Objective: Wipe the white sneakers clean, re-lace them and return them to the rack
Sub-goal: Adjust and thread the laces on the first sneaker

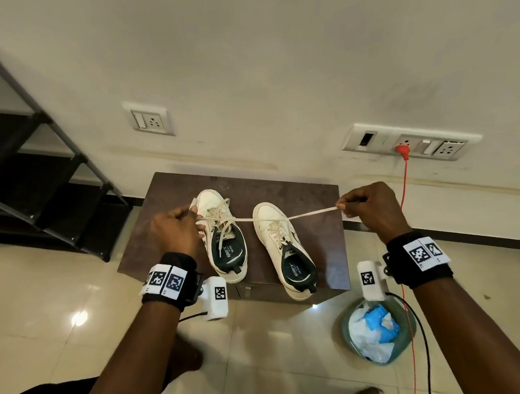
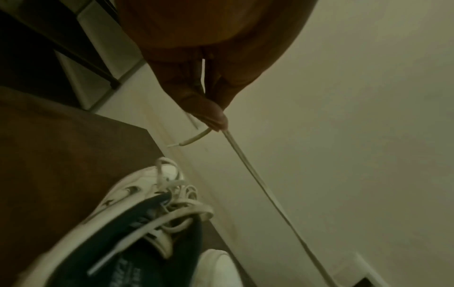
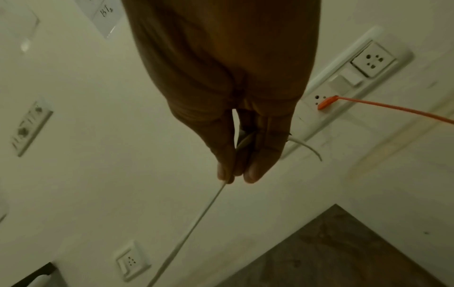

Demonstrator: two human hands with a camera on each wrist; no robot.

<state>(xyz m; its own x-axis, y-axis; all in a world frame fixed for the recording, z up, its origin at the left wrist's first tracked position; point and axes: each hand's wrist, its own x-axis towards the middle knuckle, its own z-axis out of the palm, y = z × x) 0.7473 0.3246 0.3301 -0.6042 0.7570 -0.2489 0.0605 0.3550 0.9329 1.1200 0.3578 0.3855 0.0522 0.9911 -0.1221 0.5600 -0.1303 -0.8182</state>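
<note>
Two white sneakers stand on a small brown table (image 1: 316,199), toes toward the wall. The left sneaker (image 1: 221,235) has loose laces across its tongue; the right sneaker (image 1: 281,247) lies beside it. A cream lace (image 1: 284,217) is stretched taut between my hands above the shoes. My left hand (image 1: 193,222) pinches one end of it over the left sneaker's toe; in the left wrist view the lace (image 2: 258,180) runs from the fingertips (image 2: 216,118), its tip sticking out. My right hand (image 1: 344,207) pinches the other end, and the lace (image 3: 196,219) leaves its fingertips (image 3: 226,172).
A black shoe rack (image 1: 38,180) stands at the left against the wall. A green bin (image 1: 379,332) with white and blue wipes sits on the floor at the right. An orange cable (image 1: 404,182) hangs from a wall socket. My bare feet are on the tiled floor below.
</note>
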